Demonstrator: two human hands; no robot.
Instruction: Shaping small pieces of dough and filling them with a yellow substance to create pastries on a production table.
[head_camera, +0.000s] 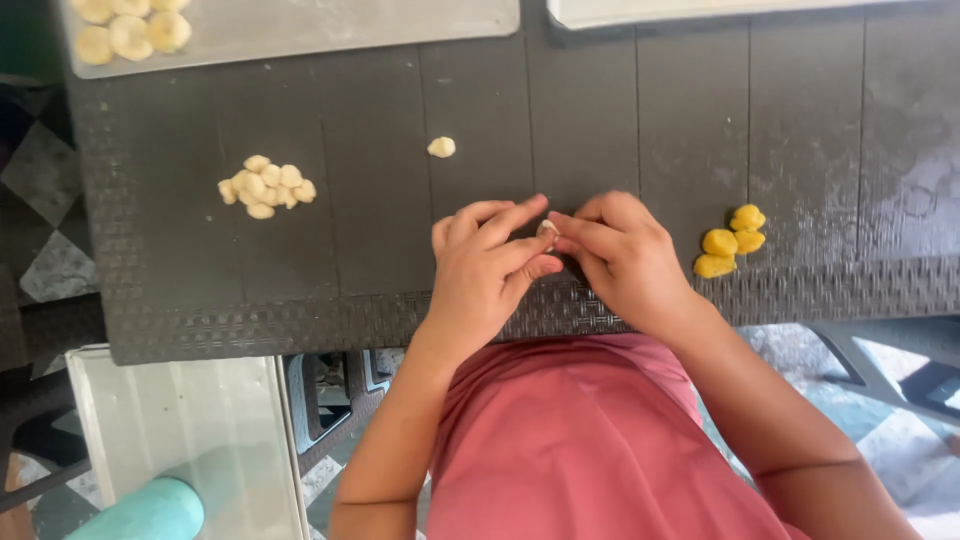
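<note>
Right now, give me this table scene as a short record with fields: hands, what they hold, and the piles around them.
left hand: left hand, fingers pinching a small pale dough piece
right hand: right hand, pinching the same piece
left pile: heap of pale shaped dough pieces
right pile: four yellow dough lumps
single piece: lone pale dough bit
surface: dark woven-pattern plastic table
far corner: grey tray with pale rounds

Small pale dough piece (547, 229), pinched between fingertips of both hands, above dark table edge.

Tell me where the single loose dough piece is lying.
The single dough piece lies alone mid-table, just beyond the left hand, right of the pale dough cluster.
</note>
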